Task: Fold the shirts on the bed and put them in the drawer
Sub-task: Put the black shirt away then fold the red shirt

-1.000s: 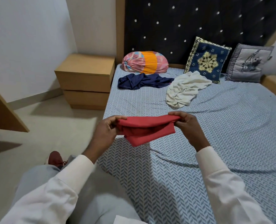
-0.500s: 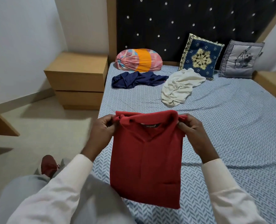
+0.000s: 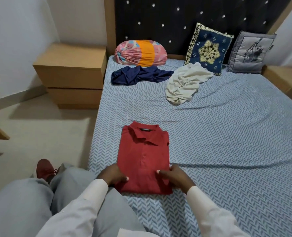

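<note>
A wooden nightstand (image 3: 70,74) with two drawer fronts is standing at the far left against the wall, just beside the bed (image 3: 227,134). Both drawers are sitting closed. Lower down, a dark red shoe (image 3: 43,169) is resting on the pale floor next to the person's grey trouser legs.

At the near left corner of the bed, the left hand (image 3: 113,174), in a white sleeve, is pinching the lower left edge of the red shirt (image 3: 143,159), with the thumb lying on top of the cloth. The red shirt is lying flat on the blue patterned sheet, folded into a neat rectangle, collar pointing toward the headboard and buttons facing up. The right hand (image 3: 174,177) is gripping the lower right edge the same way, thumb on top.

Farther up the bed, a crumpled navy shirt (image 3: 138,76) is lying in front of a pink and orange bolster (image 3: 140,53). To its right, a crumpled white shirt (image 3: 184,82) is lying well apart from the red one. A blue cushion (image 3: 209,50) and a grey cushion (image 3: 252,52) are leaning against the dark headboard.
</note>
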A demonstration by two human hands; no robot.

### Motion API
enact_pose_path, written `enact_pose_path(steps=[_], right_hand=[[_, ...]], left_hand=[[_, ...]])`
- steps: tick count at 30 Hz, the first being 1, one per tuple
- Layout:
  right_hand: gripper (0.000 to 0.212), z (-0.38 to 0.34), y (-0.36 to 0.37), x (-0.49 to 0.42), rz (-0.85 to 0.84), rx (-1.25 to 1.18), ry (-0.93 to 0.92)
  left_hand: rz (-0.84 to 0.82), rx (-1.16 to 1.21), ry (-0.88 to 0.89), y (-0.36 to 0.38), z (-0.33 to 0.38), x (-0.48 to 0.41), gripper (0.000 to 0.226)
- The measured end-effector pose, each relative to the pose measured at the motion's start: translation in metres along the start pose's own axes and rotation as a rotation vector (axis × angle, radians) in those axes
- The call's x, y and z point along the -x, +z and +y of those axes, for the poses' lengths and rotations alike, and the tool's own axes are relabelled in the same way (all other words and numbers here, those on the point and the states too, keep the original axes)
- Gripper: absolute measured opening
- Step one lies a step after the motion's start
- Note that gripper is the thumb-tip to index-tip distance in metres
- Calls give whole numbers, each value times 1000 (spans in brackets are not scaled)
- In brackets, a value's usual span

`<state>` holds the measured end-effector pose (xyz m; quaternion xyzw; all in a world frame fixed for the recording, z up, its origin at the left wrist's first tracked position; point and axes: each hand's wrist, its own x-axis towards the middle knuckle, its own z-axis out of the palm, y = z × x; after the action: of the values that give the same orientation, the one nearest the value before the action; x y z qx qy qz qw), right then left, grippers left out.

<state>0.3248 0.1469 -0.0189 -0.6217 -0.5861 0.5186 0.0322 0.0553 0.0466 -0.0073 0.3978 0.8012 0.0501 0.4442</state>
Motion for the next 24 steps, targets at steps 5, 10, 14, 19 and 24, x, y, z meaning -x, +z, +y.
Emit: enact_pose_path(steps=[5, 10, 14, 19, 24], right_hand=[[25, 12, -8, 10, -6, 122, 20], [43, -2, -19, -4, 161, 158, -14], [34, -46, -31, -36, 355, 36, -115], [37, -82, -36, -93, 417, 19, -79], [18, -91, -33, -109, 459, 48, 6]], left_hand=[[-62, -1, -14, 6, -15, -1, 57], [82, 79, -12, 2, -21, 0, 52], [253, 254, 70, -11, -9, -18, 28], [436, 330, 161, -18, 10, -39, 25], [525, 345, 243, -13, 16, -53, 30]])
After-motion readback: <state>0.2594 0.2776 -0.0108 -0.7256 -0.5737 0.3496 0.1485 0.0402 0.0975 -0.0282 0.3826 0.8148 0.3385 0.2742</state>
